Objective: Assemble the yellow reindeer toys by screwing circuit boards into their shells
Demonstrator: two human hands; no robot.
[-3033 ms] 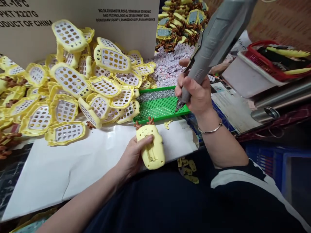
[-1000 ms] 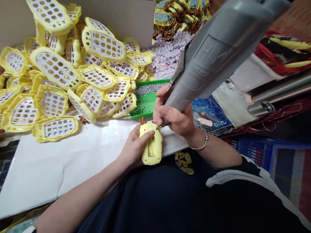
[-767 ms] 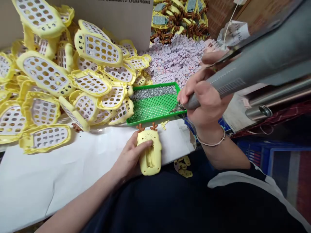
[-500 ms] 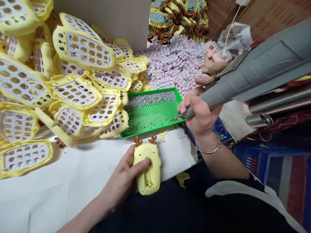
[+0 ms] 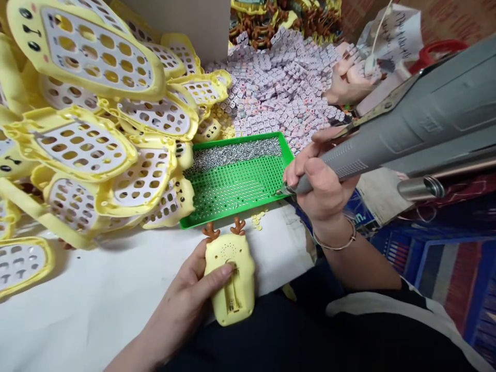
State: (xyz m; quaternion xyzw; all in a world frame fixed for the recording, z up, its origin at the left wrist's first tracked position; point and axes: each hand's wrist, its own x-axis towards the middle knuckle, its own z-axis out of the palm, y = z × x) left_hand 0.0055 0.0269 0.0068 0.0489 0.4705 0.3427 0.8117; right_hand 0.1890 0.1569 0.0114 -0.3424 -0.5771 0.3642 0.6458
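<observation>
In my left hand (image 5: 197, 289) is a yellow plastic toy phone (image 5: 244, 281) with brown antlers, its back turned up. A long battery slot runs down its middle, and my thumb presses near the slot's top. My right hand (image 5: 323, 188) is wrapped round a grey electric screwdriver (image 5: 360, 155), whose tip points left over the near right corner of a green perforated tray (image 5: 232, 199). Many small silver screws (image 5: 240, 154) lie along the tray's far side. Whether a screw sits on the tip is too small to tell.
Yellow shell halves with white perforated panels (image 5: 101, 49) are heaped at left. Behind the tray spreads a pile of small white key pieces (image 5: 279, 77). Small yellow bits (image 5: 258, 219) lie on the white table covering (image 5: 96, 299). Blue crates (image 5: 445, 279) stand at right.
The view has shifted closer to the tray and heap. The screwdriver tip has moved slightly at the tray's near right corner. Both hands keep their hold.
</observation>
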